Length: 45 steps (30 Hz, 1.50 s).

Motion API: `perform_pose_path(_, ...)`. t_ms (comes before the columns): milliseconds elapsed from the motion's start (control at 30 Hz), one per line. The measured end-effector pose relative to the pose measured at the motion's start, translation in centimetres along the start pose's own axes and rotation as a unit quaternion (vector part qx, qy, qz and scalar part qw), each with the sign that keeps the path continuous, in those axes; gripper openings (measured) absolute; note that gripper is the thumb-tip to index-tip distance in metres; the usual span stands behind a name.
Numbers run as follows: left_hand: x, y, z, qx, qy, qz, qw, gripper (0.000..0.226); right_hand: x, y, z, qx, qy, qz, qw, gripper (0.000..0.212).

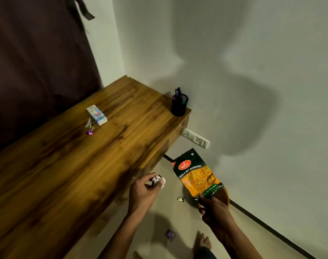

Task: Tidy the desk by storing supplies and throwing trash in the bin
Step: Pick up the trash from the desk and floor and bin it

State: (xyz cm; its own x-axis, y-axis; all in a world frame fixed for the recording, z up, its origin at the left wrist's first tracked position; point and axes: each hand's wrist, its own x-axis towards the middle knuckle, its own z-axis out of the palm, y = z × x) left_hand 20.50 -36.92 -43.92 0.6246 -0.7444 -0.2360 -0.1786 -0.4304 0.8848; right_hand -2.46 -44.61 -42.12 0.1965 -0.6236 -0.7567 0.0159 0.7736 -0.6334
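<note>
Pinching the snack packet (pixel 197 176) by its bottom edge, the right hand (pixel 214 208) should lower it into the brown bin (pixel 224 197); the left hand (pixel 142 193) grips crumpled paper (pixel 158 179).

One wooden desk (pixel 66 165). On it: one small carton (pixel 97 114), one purple wrapper (pixel 90 132), one black pen holder (pixel 179 104) (pens inside, count unclear). Two hands: left hand (pixel 142 193) with one crumpled paper ball (pixel 158 180), right hand (pixel 215 210) with one snack packet (pixel 198 174). One brown bin (pixel 224 197) (mostly hidden behind the packet). Two loose wrappers on the floor: one gold wrapper (pixel 180 199), one dark purple wrapper (pixel 170 235). One wall socket plate (pixel 196 140). One bare foot (pixel 204 242) clearly seen.
</note>
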Motion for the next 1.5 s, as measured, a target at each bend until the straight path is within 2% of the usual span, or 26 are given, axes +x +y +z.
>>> perform_pose_path(167,-1.0,1.6,6.7,0.023,-0.021,-0.008,0.999,0.031,1.7,-1.5,-7.2,0.022,0.014,0.019,0.999,0.026)
perform_pose_path(567,-4.2,5.0,25.8,0.022,-0.039,-0.084,0.995,0.026,7.6,-6.1,-24.9,-0.038,0.034,0.077,0.996,0.019)
perform_pose_path(733,-4.3,4.1,30.7,-0.003,-0.056,-0.163,0.985,0.025,11.2,-6.1,-29.2,-0.056,0.059,0.139,0.987,0.021)
perform_pose_path(800,-4.0,3.2,32.3,-0.01,-0.059,-0.19,0.98,0.018,12.7,-5.7,-30.2,-0.055,0.064,0.153,0.985,0.021)
perform_pose_path(933,-2.4,-0.5,36.0,-0.016,-0.065,-0.242,0.968,0.005,17.0,-3.3,-31.5,-0.086,0.088,0.158,0.98,0.017)
perform_pose_path(1167,1.5,-9.1,41.9,0.005,-0.119,-0.297,0.947,0.009,27.2,2.0,-32.9,-0.106,0.117,0.184,0.97,0.014)
perform_pose_path(1267,3.8,-13.4,44.1,0.014,-0.096,-0.321,0.942,0.001,32.0,4.1,-33.0,-0.115,0.124,0.185,0.968,0.014)
perform_pose_path(1367,6.2,-17.3,46.5,0.012,-0.108,-0.345,0.932,0.013,36.4,5.9,-33.1,-0.116,0.133,0.186,0.966,0.014)
perform_pose_path(1500,9.0,-21.6,49.9,-0.028,-0.067,-0.391,0.918,0.01,41.5,8.5,-33.2,-0.131,0.134,0.189,0.964,0.008)
